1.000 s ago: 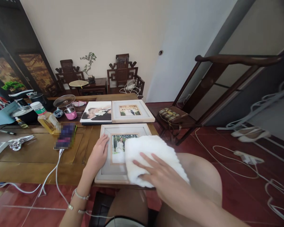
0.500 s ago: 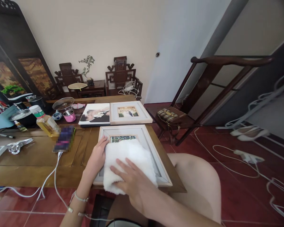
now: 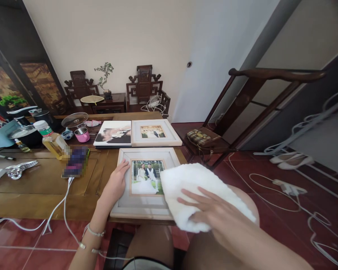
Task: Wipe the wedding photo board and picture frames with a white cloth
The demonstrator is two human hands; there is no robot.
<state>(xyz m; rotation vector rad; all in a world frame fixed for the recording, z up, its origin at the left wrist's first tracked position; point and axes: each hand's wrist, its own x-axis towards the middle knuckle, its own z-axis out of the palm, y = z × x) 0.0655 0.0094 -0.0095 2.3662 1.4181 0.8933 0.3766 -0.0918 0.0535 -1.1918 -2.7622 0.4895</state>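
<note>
A pale wooden picture frame with a wedding photo lies flat at the near edge of the wooden table. My left hand rests on the frame's left side, fingers flat and apart. My right hand lies spread on a folded white towel, pressing it over the frame's right side. The towel overhangs the frame and the table's edge towards my knee.
Behind lie a second framed photo and a photo canvas. To the left are a phone on a white cable, an oil bottle, a pink cup and tongs. A wooden chair stands right; cables cross the red floor.
The towel under my right hand swept left over the photo, then back right, uncovering the picture. My left hand stayed on the frame's left side.
</note>
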